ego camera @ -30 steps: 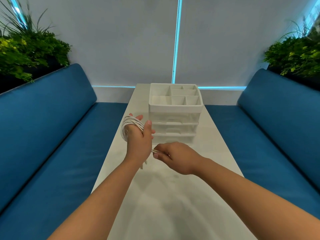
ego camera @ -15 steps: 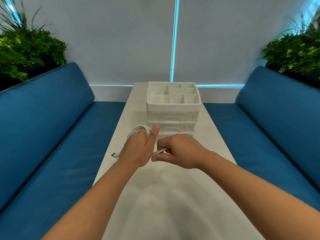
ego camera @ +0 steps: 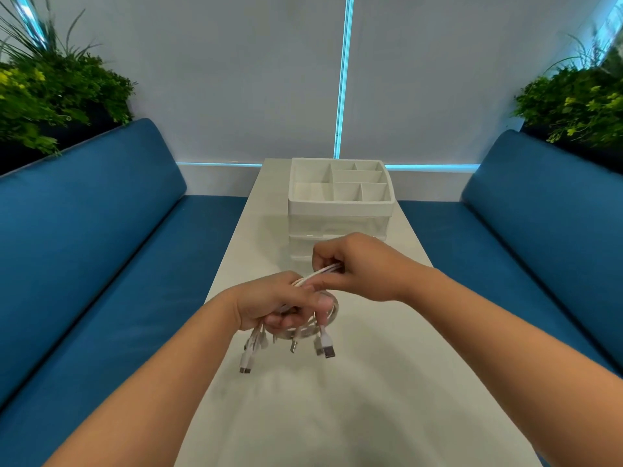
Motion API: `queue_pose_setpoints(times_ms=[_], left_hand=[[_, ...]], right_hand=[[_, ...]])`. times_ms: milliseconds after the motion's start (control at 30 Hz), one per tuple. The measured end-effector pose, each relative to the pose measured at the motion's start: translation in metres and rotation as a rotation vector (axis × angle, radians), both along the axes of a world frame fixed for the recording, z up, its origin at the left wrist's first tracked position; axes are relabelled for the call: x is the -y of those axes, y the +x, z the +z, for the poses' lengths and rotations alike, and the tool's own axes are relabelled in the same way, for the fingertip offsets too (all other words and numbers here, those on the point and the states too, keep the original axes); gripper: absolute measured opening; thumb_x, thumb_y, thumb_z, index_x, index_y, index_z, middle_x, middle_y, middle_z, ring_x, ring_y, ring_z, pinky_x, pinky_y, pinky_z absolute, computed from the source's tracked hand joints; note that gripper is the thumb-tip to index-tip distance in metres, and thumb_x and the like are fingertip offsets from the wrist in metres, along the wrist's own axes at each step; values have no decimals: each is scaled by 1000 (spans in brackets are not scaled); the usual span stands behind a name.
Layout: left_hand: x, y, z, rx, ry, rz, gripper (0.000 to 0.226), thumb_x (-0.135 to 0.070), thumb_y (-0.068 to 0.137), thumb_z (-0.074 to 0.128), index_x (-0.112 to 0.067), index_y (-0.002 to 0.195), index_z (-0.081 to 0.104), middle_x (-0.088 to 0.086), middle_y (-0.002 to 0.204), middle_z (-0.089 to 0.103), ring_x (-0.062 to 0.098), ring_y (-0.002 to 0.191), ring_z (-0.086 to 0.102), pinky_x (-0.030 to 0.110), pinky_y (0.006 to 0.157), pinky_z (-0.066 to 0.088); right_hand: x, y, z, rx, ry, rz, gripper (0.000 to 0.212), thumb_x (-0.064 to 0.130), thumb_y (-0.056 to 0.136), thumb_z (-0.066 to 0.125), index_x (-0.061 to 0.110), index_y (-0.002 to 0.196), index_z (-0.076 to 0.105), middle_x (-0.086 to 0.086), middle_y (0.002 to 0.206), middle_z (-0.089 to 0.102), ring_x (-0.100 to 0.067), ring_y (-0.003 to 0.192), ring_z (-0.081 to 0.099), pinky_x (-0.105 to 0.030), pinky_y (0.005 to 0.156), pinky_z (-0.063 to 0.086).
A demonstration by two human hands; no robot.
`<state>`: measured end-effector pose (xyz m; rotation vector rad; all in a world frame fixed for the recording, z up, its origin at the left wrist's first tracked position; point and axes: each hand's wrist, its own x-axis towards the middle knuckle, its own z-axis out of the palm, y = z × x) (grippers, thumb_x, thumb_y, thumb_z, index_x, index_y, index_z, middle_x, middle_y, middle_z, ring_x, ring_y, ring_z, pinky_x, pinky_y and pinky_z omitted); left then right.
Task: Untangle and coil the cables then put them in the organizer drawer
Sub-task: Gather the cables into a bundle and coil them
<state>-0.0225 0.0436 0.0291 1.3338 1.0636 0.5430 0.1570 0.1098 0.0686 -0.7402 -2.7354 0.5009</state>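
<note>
A bundle of white cables (ego camera: pixel 305 332) is coiled in my left hand (ego camera: pixel 276 305), whose curled fingers grip it above the table. Several plug ends hang below the hand, one USB plug (ego camera: pixel 327 347) at the right of the bundle. My right hand (ego camera: pixel 357 267) pinches a strand of the white cable (ego camera: pixel 320 273) and holds it taut across the top of my left hand. The white organizer (ego camera: pixel 340 205) stands behind my hands, with an open divided tray on top and drawers below. My right hand hides part of the drawer fronts.
The long white table (ego camera: pixel 354 382) runs away from me to the wall. Blue sofas (ego camera: pixel 101 247) flank it on both sides. Green plants (ego camera: pixel 50 96) stand behind both sofa backs.
My left hand has turned downward and now grips the coil, so the plug ends dangle beneath it. My right hand has lifted and moved the strand over the left hand.
</note>
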Motion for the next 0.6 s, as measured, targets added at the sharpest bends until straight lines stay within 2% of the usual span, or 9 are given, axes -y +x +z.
queue_pose_setpoints(times_ms=[67, 133, 200, 267, 300, 367, 467, 533, 600], left_hand=[[-2, -4, -1, 94, -81, -50, 28, -33, 73, 71, -5, 75, 67, 0, 40, 38, 3, 27, 24, 11, 35, 23], [-5, -6, -3, 214, -177, -94, 21, -25, 78, 70, -4, 74, 67, -1, 39, 41, 1, 26, 27, 10, 32, 22], [-8, -8, -5, 346, -246, -145, 22, -22, 80, 73, -2, 77, 66, -1, 40, 45, -1, 26, 31, 9, 30, 24], [-10, -8, -9, 434, -275, -181, 26, -24, 82, 73, 0, 80, 66, 0, 43, 49, -1, 26, 35, 9, 30, 28], [-10, -8, -11, 458, -275, -191, 26, -24, 82, 73, 1, 80, 66, 1, 44, 51, -1, 27, 36, 10, 31, 29], [-9, -6, -15, 490, -249, -186, 23, -24, 81, 73, -1, 80, 68, 2, 47, 56, 0, 28, 40, 11, 32, 32], [-7, 0, -15, 483, -188, -61, 16, -20, 80, 71, -4, 76, 69, 4, 51, 58, 3, 31, 44, 15, 34, 33], [-6, 3, -12, 408, -137, 115, 16, -20, 83, 66, -8, 72, 68, 3, 51, 54, 7, 37, 47, 16, 38, 38], [-8, 6, -11, 297, -29, 291, 18, -24, 86, 71, -11, 75, 65, 2, 55, 51, 10, 46, 48, 18, 46, 42]], right_hand=[[-1, -2, 4, -45, -126, 12, 28, 50, 81, 70, 24, 87, 59, 10, 70, 50, -6, 56, 40, -19, 55, 34], [-4, -4, 6, -21, -219, 14, 28, 47, 84, 67, 24, 100, 65, 11, 83, 53, -1, 62, 45, -16, 61, 38], [-6, -4, 5, 29, -301, 8, 29, 51, 89, 59, 23, 92, 68, 16, 79, 57, -2, 64, 50, -16, 62, 40], [-7, -3, 3, 41, -407, 0, 38, 52, 92, 53, 19, 78, 63, 15, 57, 47, -5, 50, 41, -17, 53, 35], [-8, -2, 1, 34, -450, 3, 40, 51, 93, 51, 18, 74, 59, 13, 54, 42, -6, 49, 36, -20, 52, 34], [-8, -1, -4, 9, -517, 19, 40, 51, 95, 49, 19, 73, 56, 6, 59, 43, -10, 54, 38, -24, 56, 35], [-8, -1, -9, -38, -591, -7, 48, 53, 95, 48, 8, 83, 57, -2, 68, 49, -13, 61, 43, -25, 60, 38], [-10, 0, -12, -101, -608, -68, 46, 51, 95, 49, 7, 84, 56, 0, 65, 49, -10, 56, 42, -20, 55, 38], [-12, 2, -14, -180, -624, -118, 41, 46, 96, 50, 7, 84, 57, -1, 63, 48, -8, 51, 39, -18, 50, 35]])
